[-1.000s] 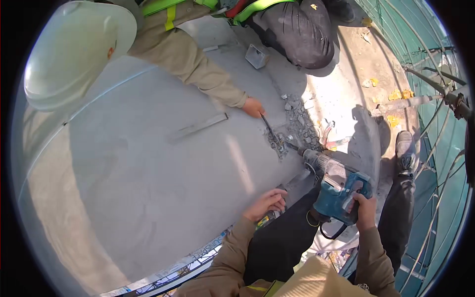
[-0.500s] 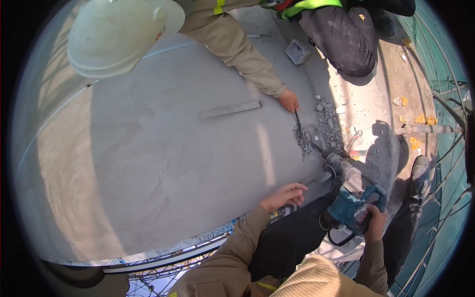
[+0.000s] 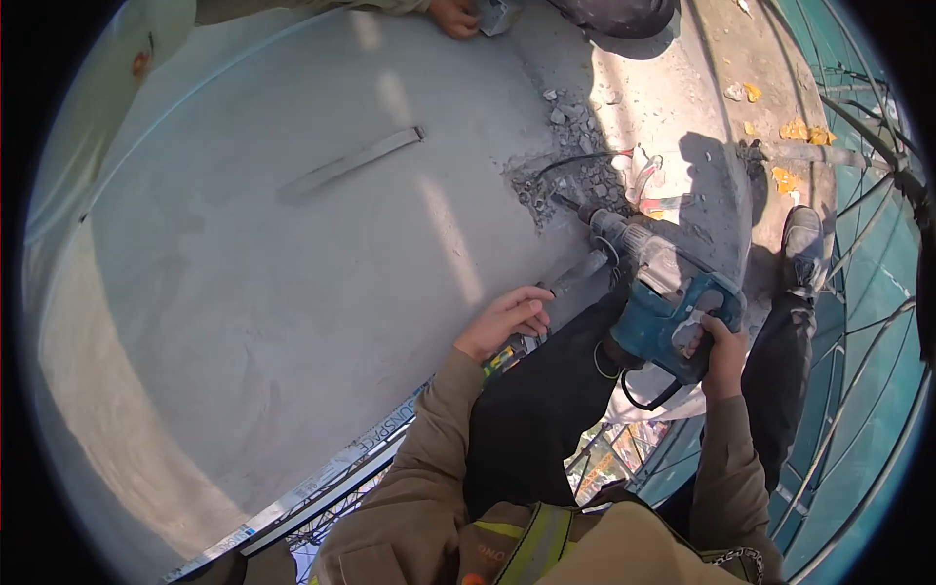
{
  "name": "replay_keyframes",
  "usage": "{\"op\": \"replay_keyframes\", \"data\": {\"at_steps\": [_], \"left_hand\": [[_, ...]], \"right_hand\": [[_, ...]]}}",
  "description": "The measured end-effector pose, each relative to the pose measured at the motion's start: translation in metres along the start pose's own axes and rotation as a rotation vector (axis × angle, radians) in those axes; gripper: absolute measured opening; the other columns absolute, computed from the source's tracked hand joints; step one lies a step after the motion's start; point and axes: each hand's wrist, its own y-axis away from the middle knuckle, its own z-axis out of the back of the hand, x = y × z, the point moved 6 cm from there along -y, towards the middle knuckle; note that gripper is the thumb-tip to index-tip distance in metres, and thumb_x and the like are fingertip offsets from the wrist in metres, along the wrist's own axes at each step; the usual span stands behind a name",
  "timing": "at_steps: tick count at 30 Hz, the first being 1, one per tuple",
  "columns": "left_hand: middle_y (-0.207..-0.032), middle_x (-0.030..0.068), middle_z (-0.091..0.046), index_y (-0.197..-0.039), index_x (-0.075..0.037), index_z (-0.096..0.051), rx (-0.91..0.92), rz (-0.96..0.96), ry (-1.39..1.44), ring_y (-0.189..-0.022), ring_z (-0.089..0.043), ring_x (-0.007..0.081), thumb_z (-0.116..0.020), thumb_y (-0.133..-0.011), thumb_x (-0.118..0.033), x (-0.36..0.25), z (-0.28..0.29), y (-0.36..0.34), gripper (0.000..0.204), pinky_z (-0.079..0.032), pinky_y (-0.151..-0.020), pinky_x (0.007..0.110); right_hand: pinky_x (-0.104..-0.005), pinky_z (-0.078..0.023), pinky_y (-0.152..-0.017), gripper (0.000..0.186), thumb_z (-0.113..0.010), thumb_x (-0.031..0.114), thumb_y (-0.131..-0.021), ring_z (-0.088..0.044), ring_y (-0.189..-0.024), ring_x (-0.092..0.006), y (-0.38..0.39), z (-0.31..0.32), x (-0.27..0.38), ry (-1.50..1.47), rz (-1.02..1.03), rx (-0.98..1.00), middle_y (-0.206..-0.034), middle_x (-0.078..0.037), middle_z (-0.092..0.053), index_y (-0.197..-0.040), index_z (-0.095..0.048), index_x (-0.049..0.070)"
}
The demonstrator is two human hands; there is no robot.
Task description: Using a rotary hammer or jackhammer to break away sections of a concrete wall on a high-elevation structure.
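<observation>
While your right hand (image 3: 723, 359) clamps its fingers on 1 blue drill (image 3: 663, 317), the drill's long axis runs up-left from them to broken concrete (image 3: 531, 197); your left hand (image 3: 505, 324), fingers loosely curled, visibly empty, is nearer the side handle (image 3: 582, 272).

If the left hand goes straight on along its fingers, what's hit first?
Probably the grey side handle of the teal power drill, just ahead of the left hand; depth is unclear, so they may already touch.
</observation>
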Motion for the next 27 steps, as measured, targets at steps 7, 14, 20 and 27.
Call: {"op": "replay_keyframes", "data": {"at_steps": [7, 14, 20, 27], "left_hand": [[-0.105, 0.0058, -0.068, -0.139, -0.004, -0.057, 0.045, 0.025, -0.006, -0.1, -0.067, 0.0163, -0.051, -0.11, -0.026, 0.0, -0.001, -0.008, 0.037, -0.054, -0.092, 0.031], [-0.105, 0.0063, -0.068, -0.138, -0.003, -0.057, 0.045, 0.011, -0.007, -0.1, -0.068, 0.0167, -0.051, -0.11, -0.026, 0.006, 0.001, -0.013, 0.037, -0.054, -0.091, 0.031], [-0.105, 0.0069, -0.068, -0.139, -0.003, -0.056, 0.053, 0.024, 0.003, -0.099, -0.068, 0.0168, -0.051, -0.11, -0.026, 0.009, 0.002, -0.011, 0.038, -0.054, -0.091, 0.031], [-0.105, 0.0073, -0.068, -0.139, -0.003, -0.056, 0.057, 0.011, -0.005, -0.1, -0.067, 0.0165, -0.05, -0.111, -0.025, 0.003, 0.002, -0.01, 0.036, -0.054, -0.092, 0.031]], "right_hand": [[-0.0317, -0.049, -0.049, 0.006, -0.065, 0.006, -0.092, -0.06, -0.054, -0.0176, -0.002, 0.005, -0.007, 0.027, -0.053, -0.06, -0.07, -0.007, -0.061, -0.095, -0.062, 0.0], [-0.0318, -0.05, -0.049, 0.007, -0.065, 0.005, -0.092, -0.061, -0.054, -0.0175, -0.004, 0.005, -0.003, 0.042, -0.028, -0.049, -0.071, -0.007, -0.062, -0.096, -0.062, 0.0], [-0.0314, -0.05, -0.048, 0.007, -0.064, 0.006, -0.092, -0.06, -0.054, -0.0173, 0.0, 0.005, -0.002, 0.018, -0.037, -0.056, -0.07, -0.007, -0.061, -0.096, -0.062, 0.001], [-0.0312, -0.05, -0.048, 0.006, -0.064, 0.006, -0.091, -0.06, -0.053, -0.017, -0.001, 0.005, -0.003, 0.008, -0.034, -0.059, -0.07, -0.006, -0.06, -0.095, -0.061, 0.003]]}}
